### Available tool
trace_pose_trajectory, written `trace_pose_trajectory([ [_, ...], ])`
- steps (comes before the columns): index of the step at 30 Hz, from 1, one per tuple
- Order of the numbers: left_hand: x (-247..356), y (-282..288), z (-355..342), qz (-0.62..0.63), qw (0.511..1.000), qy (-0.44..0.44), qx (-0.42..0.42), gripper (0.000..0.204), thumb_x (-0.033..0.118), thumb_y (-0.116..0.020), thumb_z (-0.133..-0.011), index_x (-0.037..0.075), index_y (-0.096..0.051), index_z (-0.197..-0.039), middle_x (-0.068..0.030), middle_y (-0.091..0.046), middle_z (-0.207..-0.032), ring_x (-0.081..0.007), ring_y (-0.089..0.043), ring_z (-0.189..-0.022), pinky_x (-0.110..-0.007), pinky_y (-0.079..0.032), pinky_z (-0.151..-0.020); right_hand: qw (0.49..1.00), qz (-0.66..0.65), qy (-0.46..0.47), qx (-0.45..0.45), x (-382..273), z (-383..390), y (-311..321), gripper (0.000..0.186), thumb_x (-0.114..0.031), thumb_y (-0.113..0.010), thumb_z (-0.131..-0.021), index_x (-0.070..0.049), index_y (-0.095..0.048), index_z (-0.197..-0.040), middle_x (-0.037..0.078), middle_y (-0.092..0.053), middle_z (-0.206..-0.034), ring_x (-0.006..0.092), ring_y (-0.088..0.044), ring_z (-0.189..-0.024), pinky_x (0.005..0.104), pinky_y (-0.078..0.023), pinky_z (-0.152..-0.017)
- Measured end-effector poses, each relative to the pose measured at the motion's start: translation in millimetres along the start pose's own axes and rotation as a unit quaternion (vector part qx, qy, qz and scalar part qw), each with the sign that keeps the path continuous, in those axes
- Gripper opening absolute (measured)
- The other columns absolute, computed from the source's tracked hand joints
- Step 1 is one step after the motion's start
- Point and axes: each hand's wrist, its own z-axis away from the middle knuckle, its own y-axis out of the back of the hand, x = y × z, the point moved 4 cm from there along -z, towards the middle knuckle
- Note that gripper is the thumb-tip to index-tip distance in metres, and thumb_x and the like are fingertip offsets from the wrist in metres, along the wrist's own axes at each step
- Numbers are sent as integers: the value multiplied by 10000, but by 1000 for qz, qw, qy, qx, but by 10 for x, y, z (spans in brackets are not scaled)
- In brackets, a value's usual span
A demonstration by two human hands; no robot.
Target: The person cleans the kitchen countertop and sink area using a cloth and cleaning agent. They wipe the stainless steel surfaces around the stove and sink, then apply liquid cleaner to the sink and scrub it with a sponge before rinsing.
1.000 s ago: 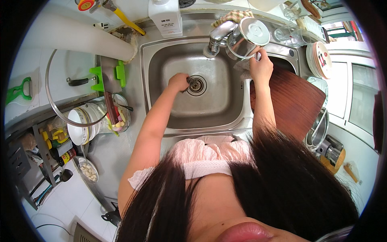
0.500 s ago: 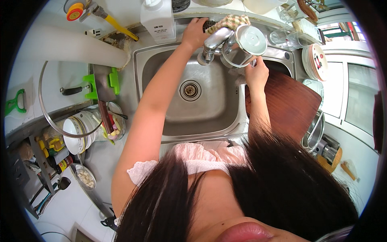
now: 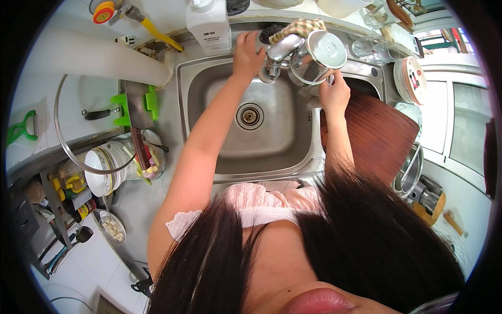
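A shiny metal cylinder with a pale round cap (image 3: 325,49) stands at the chrome faucet (image 3: 284,48); its exact kind I cannot tell. My right hand (image 3: 334,94) is closed at a small metal handle on its near side, with the fingertips partly hidden. To the left of the faucet, my left hand (image 3: 247,58) reaches over the back rim of the steel sink (image 3: 274,137). Its fingers are spread and nothing shows in them. Just right of those fingers lies a dark scouring pad (image 3: 270,33), and a checkered cloth (image 3: 303,26) drapes over the faucet.
A brown wooden board (image 3: 374,136) covers much of the right basin. Left of the sink, a cleaver (image 3: 135,104) rests across a green holder (image 3: 151,102), near stacked bowls (image 3: 97,172). A white bottle (image 3: 210,29) stands behind; stacked plates (image 3: 410,76) are at right.
My left hand has drawn back from the dark scouring pad, toward me and slightly left, leaving the pad more visible. My right hand stays at the metal cylinder. The view has shifted slightly.
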Motion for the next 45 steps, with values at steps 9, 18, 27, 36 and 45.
trace_pose_trajectory([
  [9,50,1153,653,41,944,204,254,453,7,-662,-736,13,-478,-1150,-129,-465,-1098,-229,-533,-957,-312,-523,-756,1000,-10,-3,-6,11,30,20,414,-120,-610,-788,-91,-612,-1201,191,-666,-1037,362,-643,-943,438,-510,-809],
  [18,909,2097,-381,6,993,-43,106,643,-72,-525,-768,53,-399,-1386,-134,-530,-1271,-247,-566,-1120,-340,-490,-914,964,-260,-18,-47,-67,1167,-371,390,-113,-642,-861,-1,-578,-1229,151,-653,-1003,230,-628,-863,357,-501,-792],
  [27,1230,2252,-840,-153,977,-97,-115,717,-144,-436,-723,72,-451,-1406,-147,-440,-1451,-276,-421,-1341,-329,-340,-1109,593,-710,-204,-319,-1794,970,-473,270,-175,-584,-948,-25,-592,-1172,64,-638,-1070,165,-598,-993,326,-481,-861],
  [36,1260,2297,-884,-158,972,-93,-148,704,-118,-453,-731,82,-457,-1405,-145,-465,-1433,-270,-431,-1336,-310,-347,-1103,368,-875,-229,-215,-2696,181,-554,313,-160,-495,-966,-26,-527,-1247,76,-592,-1207,218,-566,-1107,396,-449,-930],
  [45,1263,2251,-881,-158,970,-66,-171,744,-161,-412,-697,102,-484,-1389,-116,-473,-1434,-257,-449,-1325,-319,-357,-1094,305,-892,-239,-234,-2722,-23,-654,327,-166,-391,-967,-38,-570,-1209,76,-607,-1218,242,-571,-1114,421,-423,-986],
])
